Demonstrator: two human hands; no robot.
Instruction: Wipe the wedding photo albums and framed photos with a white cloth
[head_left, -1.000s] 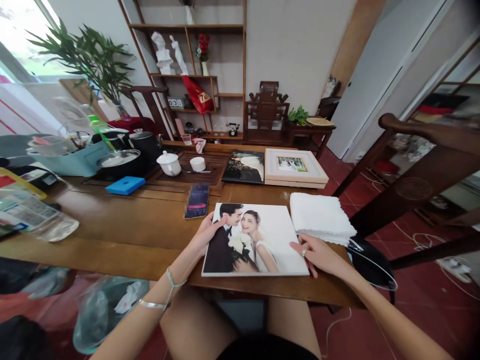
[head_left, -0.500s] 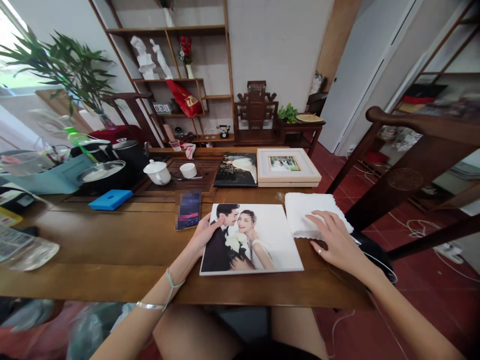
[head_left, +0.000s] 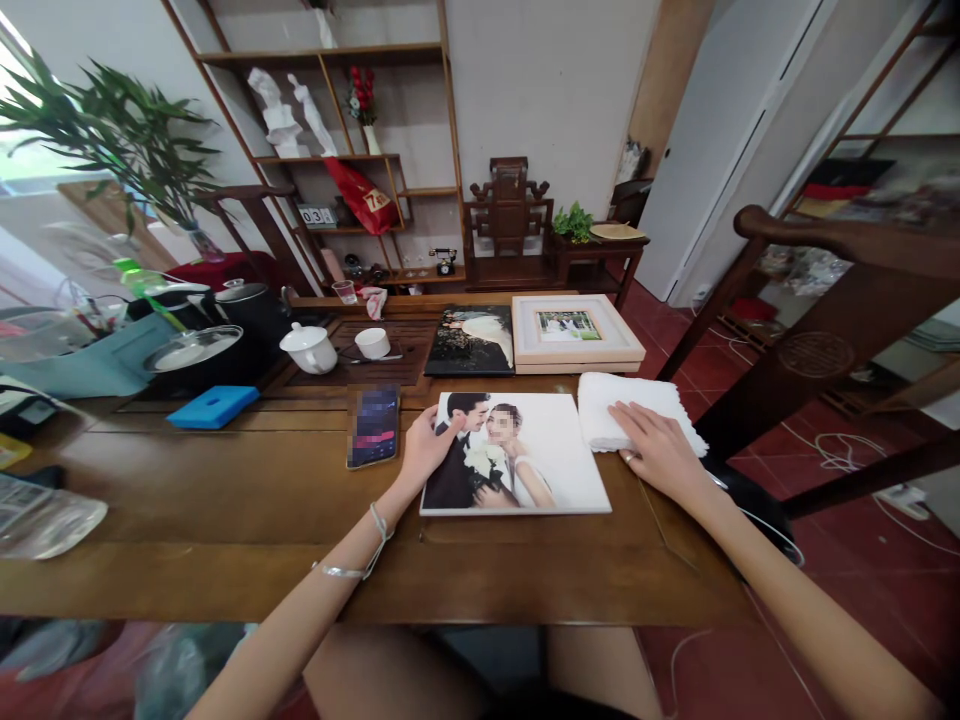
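Note:
A large wedding photo print (head_left: 547,455) lies flat on the wooden table (head_left: 225,500) in front of me. My left hand (head_left: 427,445) rests on its left edge, fingers curled over the rim and holding it. To the right of the print lies a folded white towel (head_left: 630,405). My right hand (head_left: 656,450) lies flat on the towel's near part with fingers stretched out. A smartphone (head_left: 373,427) lies just left of my left hand.
Behind the print lie a dark photo album (head_left: 472,340) and a framed picture (head_left: 574,330). A tea tray with a white teapot (head_left: 309,348) and cup (head_left: 373,342), a blue box (head_left: 212,406) and pots stand at the left. A wooden chair (head_left: 825,330) stands at the right.
My right hand left the print's right edge and moved onto the white towel. The left hand stayed on the print's left edge. The print now lies farther from the table's near edge.

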